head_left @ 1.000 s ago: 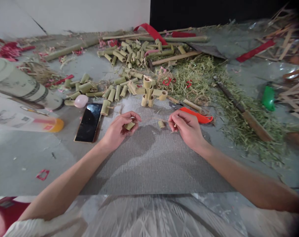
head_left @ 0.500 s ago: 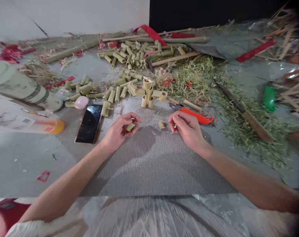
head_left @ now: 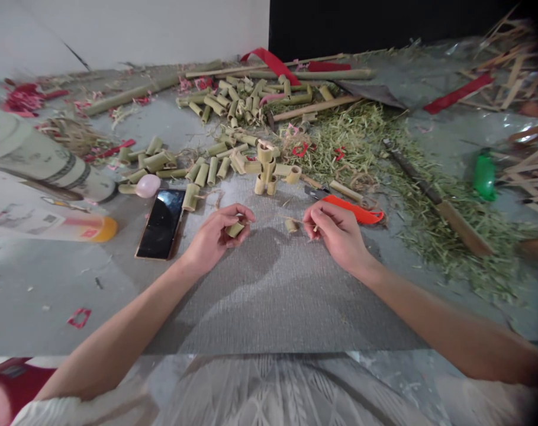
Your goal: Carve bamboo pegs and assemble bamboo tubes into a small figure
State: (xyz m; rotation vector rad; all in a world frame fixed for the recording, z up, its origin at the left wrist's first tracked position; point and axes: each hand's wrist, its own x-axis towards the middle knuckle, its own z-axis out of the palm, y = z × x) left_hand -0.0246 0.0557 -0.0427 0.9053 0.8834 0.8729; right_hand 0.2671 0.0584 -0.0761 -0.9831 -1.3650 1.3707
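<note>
My left hand is closed around a short piece of cut bamboo, with the thumb and fingers curled about it. To its right, my right hand pinches a thin strand of twine, which stretches leftward toward the left hand. A second short bamboo piece is just left of the right fingertips, under or beside the strand; whether it is tied to the twine I cannot tell. Beyond both hands stands a small figure of joined bamboo tubes.
A phone lies left of my left hand, near a pale pink balloon. An orange-handled cutter lies behind my right hand. Cut bamboo tubes, green shavings and a long knife spread across the table.
Both hands keep nearly the same place and grip. The whole view has shifted very slightly.
</note>
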